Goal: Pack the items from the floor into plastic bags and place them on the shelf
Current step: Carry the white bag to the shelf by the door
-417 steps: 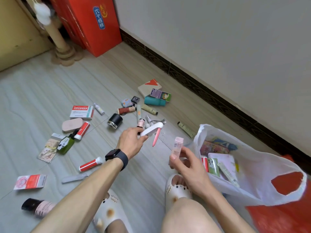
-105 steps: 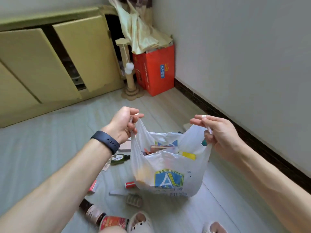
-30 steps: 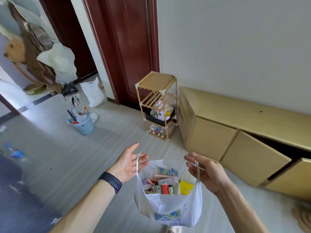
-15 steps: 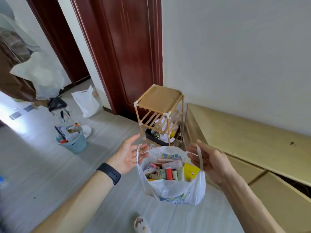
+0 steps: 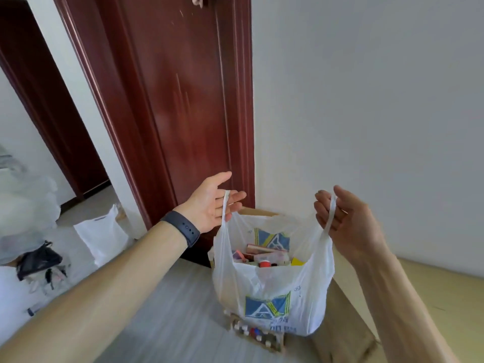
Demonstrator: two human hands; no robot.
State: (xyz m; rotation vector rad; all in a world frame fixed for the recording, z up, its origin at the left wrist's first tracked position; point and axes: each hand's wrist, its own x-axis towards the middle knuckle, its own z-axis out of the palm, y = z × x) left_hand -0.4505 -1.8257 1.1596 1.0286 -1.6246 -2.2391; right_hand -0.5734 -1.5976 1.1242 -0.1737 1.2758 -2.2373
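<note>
Hands lift the white plastic bag (image 5: 272, 284): the left hand (image 5: 212, 203) carries one handle on flat fingers, and the right hand (image 5: 348, 224) curls round the other. The full bag hangs over the wooden shelf (image 5: 258, 335), hiding most of it, beside a red door (image 5: 188, 100).

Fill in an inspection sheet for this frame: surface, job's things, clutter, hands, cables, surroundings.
Surface: pale floor, blurred by motion.
Job's things: plastic bag, white with a blue logo, held open by its handles and filled with small items; wooden shelf mostly hidden behind it.
Clutter: white bag on the floor by the doorway; dark bundle at far left, too blurred to identify.
Hands: left hand carries one handle over nearly straight fingers; right hand pinches the other handle.
Cables: nothing seen.
Surroundings: dark red door, pale wall, low yellow cabinet at right.
</note>
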